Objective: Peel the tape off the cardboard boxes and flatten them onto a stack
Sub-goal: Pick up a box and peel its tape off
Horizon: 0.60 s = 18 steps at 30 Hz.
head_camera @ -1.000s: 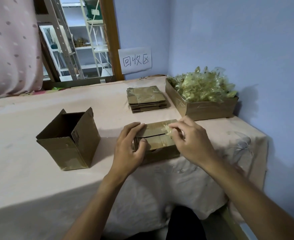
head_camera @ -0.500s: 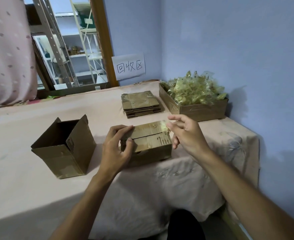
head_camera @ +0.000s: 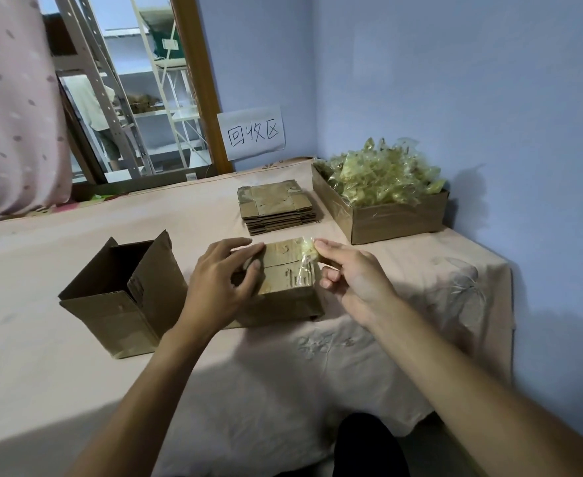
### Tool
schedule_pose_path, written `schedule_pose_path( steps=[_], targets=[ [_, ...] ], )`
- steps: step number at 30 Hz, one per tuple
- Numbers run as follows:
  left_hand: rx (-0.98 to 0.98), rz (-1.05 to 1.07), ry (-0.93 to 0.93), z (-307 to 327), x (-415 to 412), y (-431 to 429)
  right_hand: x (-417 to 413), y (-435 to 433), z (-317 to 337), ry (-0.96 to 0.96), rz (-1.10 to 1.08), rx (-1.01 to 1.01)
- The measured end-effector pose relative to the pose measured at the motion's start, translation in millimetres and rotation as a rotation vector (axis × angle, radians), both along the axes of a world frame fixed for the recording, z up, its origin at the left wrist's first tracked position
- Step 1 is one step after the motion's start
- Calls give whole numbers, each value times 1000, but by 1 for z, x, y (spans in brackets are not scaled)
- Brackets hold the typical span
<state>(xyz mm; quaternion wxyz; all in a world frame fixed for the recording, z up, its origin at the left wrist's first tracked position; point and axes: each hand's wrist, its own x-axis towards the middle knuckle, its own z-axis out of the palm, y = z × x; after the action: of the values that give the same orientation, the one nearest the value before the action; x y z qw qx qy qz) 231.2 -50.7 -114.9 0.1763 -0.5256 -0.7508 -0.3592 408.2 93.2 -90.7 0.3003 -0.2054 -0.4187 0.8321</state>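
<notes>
A small closed cardboard box point(head_camera: 283, 297) sits on the pink-covered table point(head_camera: 42, 256) in front of me. My left hand point(head_camera: 221, 284) presses on its top left corner and holds it still. My right hand point(head_camera: 348, 277) pinches a strip of clear yellowish tape point(head_camera: 305, 258) lifted off the box's right top edge; the strip's lower end still clings to the lid. Behind the box lies a stack of flattened boxes point(head_camera: 276, 206). An open, upright cardboard box point(head_camera: 121, 294) stands to the left.
A low cardboard tray point(head_camera: 386, 218) heaped with crumpled tape stands at the back right against the blue wall. A paper sign point(head_camera: 252, 132) hangs on the wall. The table's right edge drops off past the tray. A pink curtain point(head_camera: 11, 108) hangs at far left.
My right hand has pulled the tape end up and away from the lid toward the right. The left hand kept its hold on the box. The view has shifted closer.
</notes>
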Motion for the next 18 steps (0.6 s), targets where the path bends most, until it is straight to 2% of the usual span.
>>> schedule_pose_path(
  steps=[2, 7, 9, 12, 14, 16, 18],
  targets=[
    [-13, 8, -56, 7, 0, 7, -2, -1, -1, 12, 3, -29],
    [-79, 41, -121, 1, 18, 23, 0, 14, -4, -49, -42, 91],
    [-92, 59, -139, -5, 27, 30, 4, 24, -8, -122, -80, 225],
    [-122, 92, -55, -9, 36, 41, 14, 39, -13, -283, -181, 602],
    [-139, 108, -27, -10, 37, 45, 19, 47, -18, -347, -224, 784],
    [-152, 105, -28, -10, 35, 48, 20, 54, -21, -368, -260, 877],
    [-145, 105, -31, -12, 32, 48, 20, 58, -23, -360, -247, 856]
  ],
)
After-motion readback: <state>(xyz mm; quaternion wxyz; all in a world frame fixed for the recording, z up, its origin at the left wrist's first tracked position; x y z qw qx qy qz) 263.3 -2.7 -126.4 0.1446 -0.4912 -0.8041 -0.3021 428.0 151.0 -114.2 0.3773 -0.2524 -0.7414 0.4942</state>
